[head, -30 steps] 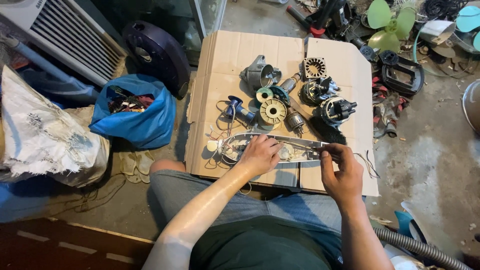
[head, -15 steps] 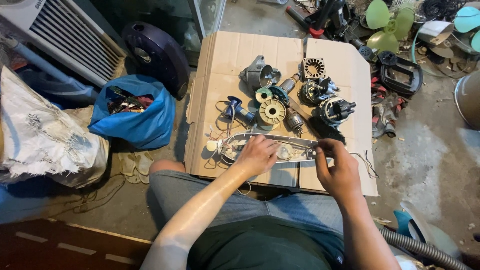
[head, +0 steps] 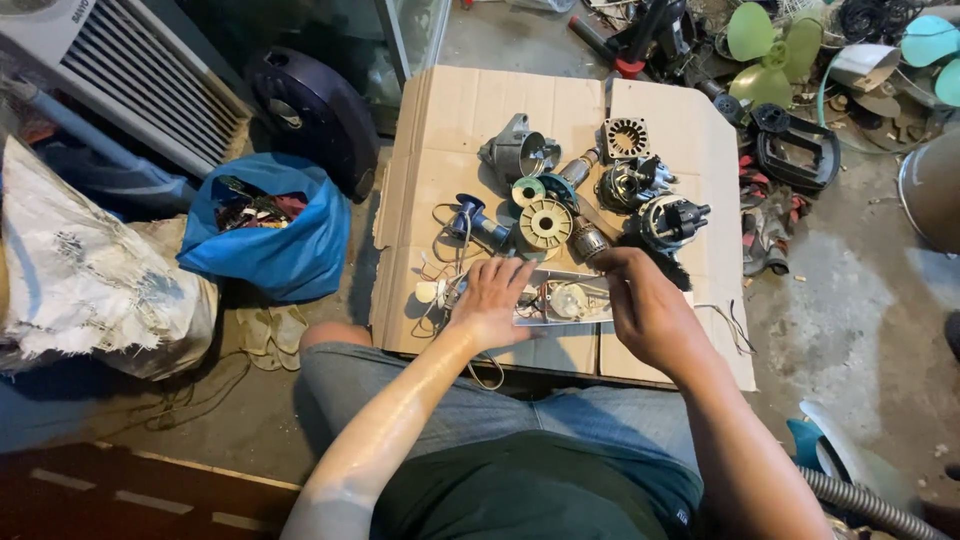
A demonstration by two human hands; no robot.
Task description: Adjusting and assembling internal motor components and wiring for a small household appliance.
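Note:
A white panel (head: 562,302) with wires and a small round part lies on the near part of a cardboard sheet (head: 455,120). My left hand (head: 493,300) lies flat on the panel's left half with its fingers spread, pressing it down. My right hand (head: 640,310) is at the panel's right end, fingers curled and pinched at its edge. What the fingertips pinch is hidden. Just beyond the hands lie a cream toothed disc (head: 546,222), a blue-handled part (head: 470,222) and several motor parts (head: 628,182).
A blue bag (head: 265,240) of scrap sits left of the cardboard, beside a torn white sack (head: 90,280) and a dark round housing (head: 305,115). A black frame (head: 795,150) and green fan blades (head: 765,40) lie at the right. A grey hose (head: 870,500) runs by my right knee.
My right hand has moved left along the panel, closer to my left hand. The left hand has stayed pressed on the panel.

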